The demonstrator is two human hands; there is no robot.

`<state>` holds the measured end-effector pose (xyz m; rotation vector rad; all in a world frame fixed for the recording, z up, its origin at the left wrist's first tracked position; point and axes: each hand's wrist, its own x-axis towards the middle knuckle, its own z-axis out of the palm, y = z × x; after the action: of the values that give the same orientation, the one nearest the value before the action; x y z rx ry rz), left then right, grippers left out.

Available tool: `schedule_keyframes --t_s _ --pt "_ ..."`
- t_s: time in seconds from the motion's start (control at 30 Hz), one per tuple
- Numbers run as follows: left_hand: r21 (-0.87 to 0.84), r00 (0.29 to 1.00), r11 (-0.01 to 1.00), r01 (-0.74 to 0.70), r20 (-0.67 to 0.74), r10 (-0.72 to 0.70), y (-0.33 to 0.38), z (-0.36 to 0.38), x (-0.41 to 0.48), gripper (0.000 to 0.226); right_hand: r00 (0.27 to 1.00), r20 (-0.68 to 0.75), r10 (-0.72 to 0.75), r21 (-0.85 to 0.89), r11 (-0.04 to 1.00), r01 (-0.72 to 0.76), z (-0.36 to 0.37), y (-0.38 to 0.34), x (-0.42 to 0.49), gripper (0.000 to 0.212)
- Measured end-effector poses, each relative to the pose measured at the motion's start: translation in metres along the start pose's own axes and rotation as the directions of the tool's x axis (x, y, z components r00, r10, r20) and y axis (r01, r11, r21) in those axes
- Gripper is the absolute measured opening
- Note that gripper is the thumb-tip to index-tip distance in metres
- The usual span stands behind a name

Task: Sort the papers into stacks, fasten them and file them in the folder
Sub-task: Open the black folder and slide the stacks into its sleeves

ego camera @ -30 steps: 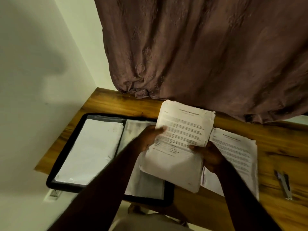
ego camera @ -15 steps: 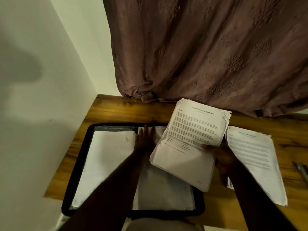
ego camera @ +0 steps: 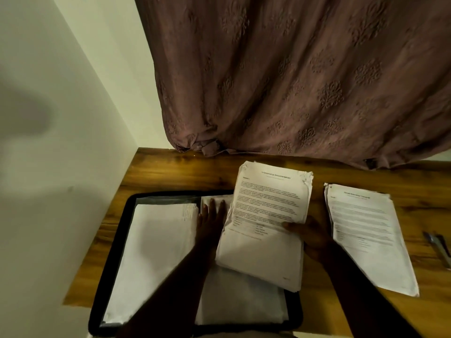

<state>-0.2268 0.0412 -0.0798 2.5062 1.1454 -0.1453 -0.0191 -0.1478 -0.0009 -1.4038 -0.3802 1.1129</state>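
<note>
A black open folder (ego camera: 127, 230) lies on the wooden desk, with white sheets (ego camera: 156, 245) in its left half and a clear sleeve on its right half. My left hand (ego camera: 211, 219) lies flat with straight fingers on the folder's middle, near the top of the right sleeve. My right hand (ego camera: 308, 236) grips a thick printed stack (ego camera: 266, 215) by its right edge, thumb on top, and holds it tilted over the folder's right half. A second printed stack (ego camera: 366, 230) lies flat on the desk to the right.
A stapler (ego camera: 439, 247) lies at the desk's right edge. A brown patterned curtain (ego camera: 292, 81) hangs down to the desk's back edge. A pale wall (ego camera: 48, 142) borders the desk on the left. The desk's wooden top (ego camera: 183, 172) shows behind the folder.
My left hand let go of the held stack and moved down onto the folder's middle. My right hand alone now carries the stack, shifted slightly right. The view has panned left.
</note>
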Motion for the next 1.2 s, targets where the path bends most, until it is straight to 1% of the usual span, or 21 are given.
schedule_keyframes --t_s 0.03,0.07,0.13,0.17,0.2,0.27,0.33,0.4,0.5,0.6,0.67,0.73,0.87,0.93,1.0,1.1,1.17,1.2 --pt "0.001 1.0 1.0 0.009 -0.006 -0.009 0.0 0.001 -0.003 0.106 1.0 -0.004 0.005 -0.007 1.0 -0.005 0.001 -0.004 -0.001 0.092" --pt "-0.001 1.0 1.0 0.02 0.005 -0.02 0.002 0.001 -0.005 0.107 1.0 0.001 0.005 -0.004 1.0 -0.005 0.0 -0.006 0.0 0.083" --pt "-0.013 0.998 0.999 0.036 0.056 -0.036 0.007 -0.005 -0.009 0.1 1.0 -0.007 0.002 0.02 1.0 -0.002 -0.001 -0.011 -0.001 0.048" --pt "-0.013 0.995 0.999 0.048 0.086 -0.047 0.009 -0.008 -0.01 0.096 1.0 -0.018 -0.003 0.032 0.999 0.004 -0.004 -0.01 -0.001 0.037" --pt "-0.007 0.993 0.998 0.055 0.103 -0.054 0.011 -0.012 -0.01 0.093 0.999 -0.031 -0.008 0.044 0.999 0.009 -0.009 -0.008 0.0 0.034" --pt "-0.008 0.991 0.998 0.065 0.12 -0.063 0.013 -0.014 -0.013 0.09 0.997 -0.071 -0.017 0.067 0.998 0.022 -0.014 -0.007 -0.003 0.038" --pt "-0.024 0.992 0.997 0.074 0.104 -0.071 0.015 -0.016 -0.017 0.09 0.996 -0.08 -0.051 0.116 0.991 0.06 -0.016 -0.009 -0.006 0.043" --pt "-0.028 0.992 0.994 0.103 0.082 -0.101 0.019 -0.024 -0.019 0.095 0.994 -0.085 -0.062 0.168 0.983 0.076 -0.023 -0.008 -0.006 0.042" --pt "0.001 0.987 0.988 0.156 0.028 -0.156 0.025 -0.036 -0.012 0.106 0.991 -0.13 -0.015 0.248 0.968 0.047 -0.032 -0.006 -0.003 0.055" --pt "0.002 0.979 0.98 0.2 0.053 -0.199 0.025 -0.043 -0.002 0.11 0.986 -0.166 0.034 0.306 0.952 0.019 -0.035 -0.01 -0.003 0.053" --pt "0.038 0.98 0.983 0.177 0.08 -0.18 0.025 -0.048 0.001 0.102 0.982 -0.183 0.045 0.346 0.938 0.022 -0.039 -0.011 -0.002 0.045" --pt "0.054 0.987 0.99 0.133 0.078 -0.137 0.027 -0.055 0.004 0.086 0.976 -0.212 0.056 0.393 0.919 0.033 -0.046 -0.009 0.0 0.044" --pt "0.065 1.0 0.998 -0.002 -0.016 0.003 0.03 -0.061 0.012 0.047 0.944 -0.3 0.141 0.54 0.84 0.046 -0.061 -0.006 0.0 0.049" --pt "0.003 0.998 0.999 -0.052 -0.038 0.053 0.033 -0.062 0.017 0.038 0.933 -0.324 0.157 0.567 0.822 0.059 -0.065 -0.005 -0.001 0.051" --pt "-0.086 0.998 0.994 -0.066 -0.001 0.066 0.038 -0.063 0.021 0.036 0.933 -0.326 0.155 0.566 0.822 0.061 -0.065 -0.007 -0.001 0.047" --pt "-0.183 0.996 0.982 -0.047 0.064 0.059 0.05 -0.067 0.023 0.049 0.916 -0.359 0.181 0.534 0.845 0.042 -0.058 -0.015 0.0 0.039" --pt "-0.255 0.997 0.967 -0.021 0.061 0.038 0.057 -0.065 0.027 0.056 0.898 -0.391 0.204 0.483 0.875 0.012 -0.054 -0.021 0.0 0.026" --pt "-0.289 0.998 0.957 -0.005 0.062 0.024 0.058 -0.065 0.03 0.058 0.888 -0.41 0.207 0.465 0.885 0.008 -0.052 -0.023 0.0 0.024"
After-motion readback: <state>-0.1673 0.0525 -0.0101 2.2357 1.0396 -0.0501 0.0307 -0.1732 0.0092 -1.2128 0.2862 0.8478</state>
